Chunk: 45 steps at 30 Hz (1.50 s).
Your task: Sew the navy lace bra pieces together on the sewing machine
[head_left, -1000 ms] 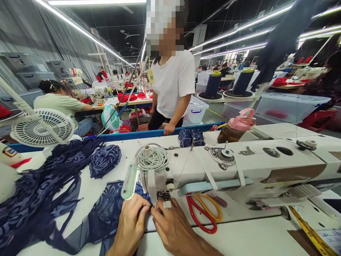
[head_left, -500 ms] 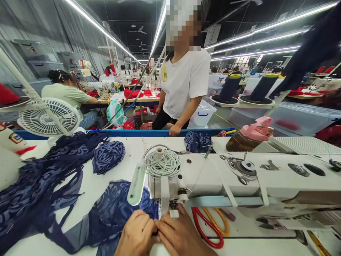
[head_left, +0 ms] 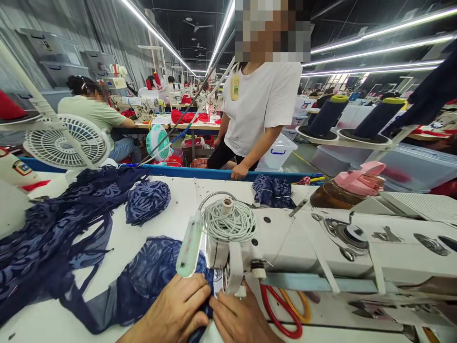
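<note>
Left hand (head_left: 178, 309) and right hand (head_left: 241, 319), both curled, pinch navy lace (head_left: 153, 271) under the machine (head_left: 285, 243) needle at 6 o'clock. Best to keep fingertips clear, fabric flat. Scissors (head_left: 282, 309) at 5; person (head_left: 262, 105) at 12.

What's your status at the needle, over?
Left hand and right hand both pressing navy lace piece under the sewing machine head. Red scissors lie just right of the hands.

Long ceiling light strips (head_left: 157, 35) run down a dark hall. Grey curtained walls (head_left: 71, 28), perhaps fabric, flank rows of work tables (head_left: 194, 126).
</note>
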### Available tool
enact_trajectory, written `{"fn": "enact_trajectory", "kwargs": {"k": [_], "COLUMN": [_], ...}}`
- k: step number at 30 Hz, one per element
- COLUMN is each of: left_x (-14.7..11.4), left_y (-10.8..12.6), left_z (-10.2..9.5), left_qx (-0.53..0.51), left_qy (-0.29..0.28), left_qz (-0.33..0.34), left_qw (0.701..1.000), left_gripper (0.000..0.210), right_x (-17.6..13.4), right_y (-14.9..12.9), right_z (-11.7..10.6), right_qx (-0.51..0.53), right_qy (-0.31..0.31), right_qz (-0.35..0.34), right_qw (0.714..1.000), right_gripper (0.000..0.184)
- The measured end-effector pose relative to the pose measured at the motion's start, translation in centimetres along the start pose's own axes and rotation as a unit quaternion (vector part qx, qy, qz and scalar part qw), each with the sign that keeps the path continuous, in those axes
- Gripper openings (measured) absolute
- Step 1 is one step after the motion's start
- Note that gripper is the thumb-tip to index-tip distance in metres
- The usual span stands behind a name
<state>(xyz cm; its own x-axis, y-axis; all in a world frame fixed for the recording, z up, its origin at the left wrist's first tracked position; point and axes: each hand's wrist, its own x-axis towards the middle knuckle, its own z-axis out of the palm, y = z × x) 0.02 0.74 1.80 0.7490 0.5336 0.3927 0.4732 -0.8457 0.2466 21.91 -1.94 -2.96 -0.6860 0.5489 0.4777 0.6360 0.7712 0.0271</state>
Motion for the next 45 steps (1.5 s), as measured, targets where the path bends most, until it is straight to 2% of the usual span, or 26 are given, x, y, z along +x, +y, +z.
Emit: {"fn": "enact_trajectory", "kwargs": {"k": [2,6,9,11,18,22,25,29,32,36,39,42,45], "left_x": [-0.1,-0.5,-0.7,-0.7,-0.7,-0.9,-1.1,-1.1,-1.0,-1.1,-1.3,-0.8,-0.1], "left_y": [0.1,0.2,0.2,0.2,0.4,0.3,0.3,0.5,1.3,2.8,3.9,4.7,5.0], "left_z": [0.0,0.3,0.5,0.6,0.6,0.1,-0.3,-0.3,-0.1,0.5,1.1,2.3,3.7], "left_qx": [-0.009,-0.009,0.009,0.019,0.018,0.025,0.011,-0.018,-0.002,0.067,0.090,0.105,0.077], "left_qy": [-0.007,-0.016,0.010,0.031,0.068,0.062,0.052,0.052,0.061,0.044,0.049,0.065,0.081], "left_qz": [-0.011,-0.019,-0.009,0.004,0.004,0.000,-0.008,-0.026,-0.035,-0.047,-0.081,-0.125,-0.205], "left_qw": [1.000,1.000,1.000,0.999,0.998,0.998,0.999,0.998,0.998,0.996,0.991,0.984,0.972], "left_gripper": [0.046,0.039,0.036,0.034,0.030,0.031,0.034,0.047,0.055,0.054,0.057,0.050,0.022], "right_x": [0.3,1.3,1.9,2.3,3.8,4.2,2.9,-0.3,-2.7,-5.6,-6.9,-7.4,-7.5], "right_y": [-0.1,-0.3,-0.1,0.2,0.4,0.2,0.3,1.0,2.4,5.3,7.3,8.6,9.4], "right_z": [-0.7,-2.0,-2.7,-2.9,-2.8,-3.0,-3.9,-5.8,-7.1,-8.1,-7.9,-7.1,-6.7], "right_qx": [0.011,0.068,0.108,0.085,-0.045,-0.048,-0.028,0.017,-0.072,-0.234,-0.244,-0.224,-0.215], "right_qy": [-0.006,0.011,0.057,0.065,-0.059,-0.067,-0.052,-0.018,0.008,-0.053,-0.080,-0.078,-0.064], "right_qz": [0.011,0.074,0.164,0.195,0.126,0.115,0.117,0.207,0.257,0.291,0.303,0.308,0.321], "right_qw": [1.000,0.995,0.979,0.975,0.989,0.990,0.991,0.978,0.964,0.926,0.918,0.921,0.920], "right_gripper": [0.010,0.019,0.019,0.020,0.030,0.030,0.027,0.032,0.027,0.021,0.022,0.023,0.033]}}
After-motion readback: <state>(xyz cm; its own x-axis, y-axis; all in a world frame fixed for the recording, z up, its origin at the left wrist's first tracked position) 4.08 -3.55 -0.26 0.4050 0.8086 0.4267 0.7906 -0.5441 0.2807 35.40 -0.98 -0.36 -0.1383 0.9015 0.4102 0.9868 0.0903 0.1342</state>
